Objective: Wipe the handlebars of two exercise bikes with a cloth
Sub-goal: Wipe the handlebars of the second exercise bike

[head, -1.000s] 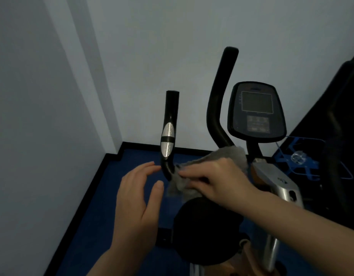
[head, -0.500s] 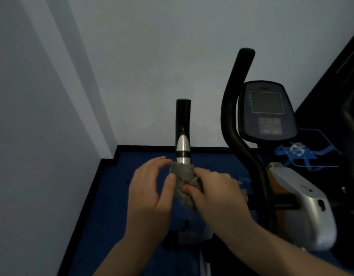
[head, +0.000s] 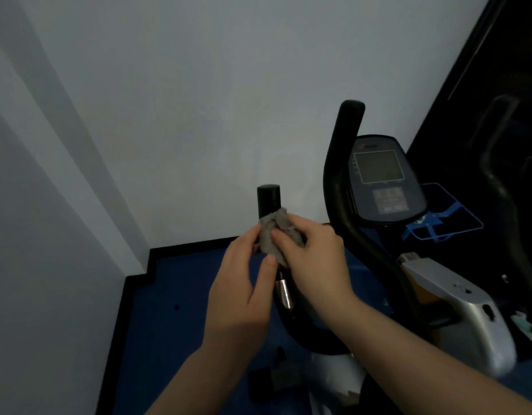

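A grey cloth point(head: 272, 232) is wrapped round the upright left handlebar point(head: 268, 199) of a black exercise bike, just below its black top end. My right hand point(head: 315, 262) grips the cloth from the right. My left hand point(head: 243, 283) holds the cloth from the left, thumb and fingers curled round it and the bar. A silver sensor band point(head: 284, 292) of the bar shows below the hands. The taller curved right handlebar point(head: 342, 181) stands free to the right.
The bike's console point(head: 381, 181) with a grey screen sits right of the bars, above a silver frame cover point(head: 456, 307). White walls meet in a corner at left. Blue floor point(head: 175, 295) with black skirting lies below. A dark second machine point(head: 507, 163) stands at the far right.
Both hands and the cloth have slid up the left handlebar, from its lower bend past the silver band to near the top. My left hand has closed on the cloth.
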`<state>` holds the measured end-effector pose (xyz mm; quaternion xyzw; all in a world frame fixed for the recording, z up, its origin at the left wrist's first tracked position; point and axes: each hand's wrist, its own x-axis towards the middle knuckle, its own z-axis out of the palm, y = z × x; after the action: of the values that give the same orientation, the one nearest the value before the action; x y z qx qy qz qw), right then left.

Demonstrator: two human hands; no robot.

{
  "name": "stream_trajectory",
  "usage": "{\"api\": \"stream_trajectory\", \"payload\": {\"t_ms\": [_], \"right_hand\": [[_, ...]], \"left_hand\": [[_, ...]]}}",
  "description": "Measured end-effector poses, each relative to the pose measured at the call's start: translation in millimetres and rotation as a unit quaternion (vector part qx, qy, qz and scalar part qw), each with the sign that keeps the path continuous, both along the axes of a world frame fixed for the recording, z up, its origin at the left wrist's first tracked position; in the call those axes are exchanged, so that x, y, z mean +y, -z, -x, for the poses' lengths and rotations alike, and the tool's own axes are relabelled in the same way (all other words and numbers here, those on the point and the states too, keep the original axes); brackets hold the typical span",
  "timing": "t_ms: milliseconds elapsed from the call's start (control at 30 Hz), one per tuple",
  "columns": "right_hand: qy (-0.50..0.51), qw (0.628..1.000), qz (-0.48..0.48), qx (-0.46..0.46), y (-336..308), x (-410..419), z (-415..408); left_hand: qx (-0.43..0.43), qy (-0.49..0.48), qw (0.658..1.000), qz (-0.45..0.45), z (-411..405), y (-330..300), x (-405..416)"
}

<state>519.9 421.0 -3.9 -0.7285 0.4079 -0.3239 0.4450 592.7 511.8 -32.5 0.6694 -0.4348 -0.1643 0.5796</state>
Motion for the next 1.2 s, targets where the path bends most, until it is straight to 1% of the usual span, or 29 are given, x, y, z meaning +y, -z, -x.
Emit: {"api": "stream_trajectory", "payload": {"t_ms": [67, 133, 233, 300, 333, 367, 400, 467, 500, 533, 567, 600, 667, 700, 733, 767, 867, 1033, 1100, 1200], "right_hand": [[-0.010, 1.000, -0.007, 0.013, 5.1, 5.6, 6.4], [0.002, 1.000, 0.013, 0.013, 6.3, 3.2, 0.7], [0.023, 0.999, 0.034, -0.028, 3.7, -6.8, -16.4], [0.014, 0.996, 0.048, -0.069, 1.4, -10.0, -22.3], [0.004, 0.994, 0.070, -0.084, -0.2, -11.4, -23.6], [-0.003, 0.990, 0.115, -0.084, -2.0, -13.8, -24.1], [-0.011, 0.981, 0.182, -0.060, -6.2, -18.1, -26.1], [-0.063, 0.942, 0.329, 0.023, -22.0, -30.3, -32.7], [-0.104, 0.921, 0.367, 0.073, -31.1, -37.7, -35.4], [-0.137, 0.910, 0.375, 0.115, -39.4, -43.2, -36.8], [-0.154, 0.909, 0.364, 0.131, -43.1, -46.4, -36.4], [-0.149, 0.922, 0.339, 0.116, -42.3, -46.8, -35.2], [-0.085, 0.959, 0.269, 0.012, -30.7, -35.7, -31.9], [-0.049, 0.969, 0.240, -0.038, -24.1, -28.4, -31.6], [-0.021, 0.974, 0.218, -0.064, -18.2, -23.0, -31.7], [-0.006, 0.977, 0.204, -0.069, -14.0, -20.7, -31.5], [0.011, 0.977, 0.209, -0.043, -13.1, -21.2, -28.4], [0.036, 0.989, 0.124, -0.075, -6.8, -14.4, -21.7], [0.038, 0.993, 0.089, -0.066, 1.0, -8.6, -12.3], [0.024, 0.997, 0.061, -0.038, 9.3, -4.5, -1.7]], "left_hand": [[-0.006, 0.007, 1.000, -0.002, -4.0, 0.0, -0.4], [0.001, 0.012, 1.000, -0.007, -6.0, 1.7, -1.5], [0.016, 0.020, 1.000, -0.010, -7.9, 3.7, -4.1], [0.006, 0.028, 1.000, -0.011, -8.5, 4.2, -4.2], [0.002, 0.028, 1.000, -0.013, -8.8, 5.2, -4.3], [0.004, 0.025, 1.000, -0.014, -9.0, 5.8, -4.2], [0.011, 0.023, 1.000, -0.015, -8.9, 6.0, -3.8], [0.011, 0.020, 1.000, -0.022, -9.5, 7.0, -3.5], [0.006, 0.018, 1.000, -0.024, -9.4, 8.2, -3.1], [0.001, 0.015, 1.000, -0.026, -9.6, 9.4, -2.5], [-0.001, 0.012, 1.000, -0.025, -9.5, 9.4, -2.0], [-0.002, 0.009, 1.000, -0.023, -9.9, 9.7, -1.6], [0.002, 0.006, 1.000, -0.021, -8.9, 10.2, -0.4], [0.009, 0.006, 1.000, -0.021, -7.6, 10.5, 0.7], [0.015, 0.007, 1.000, -0.024, -6.4, 11.2, 2.5], [0.017, 0.009, 0.999, -0.030, -5.3, 11.6, 4.3], [-0.005, 0.019, 0.999, -0.036, -5.2, 10.6, 10.3], [-0.079, 0.036, 0.994, -0.062, -9.6, 0.1, 15.7], [-0.098, 0.041, 0.993, -0.059, -10.1, 0.0, 16.9], [-0.097, 0.048, 0.992, -0.056, -8.6, 0.2, 16.7]]}}
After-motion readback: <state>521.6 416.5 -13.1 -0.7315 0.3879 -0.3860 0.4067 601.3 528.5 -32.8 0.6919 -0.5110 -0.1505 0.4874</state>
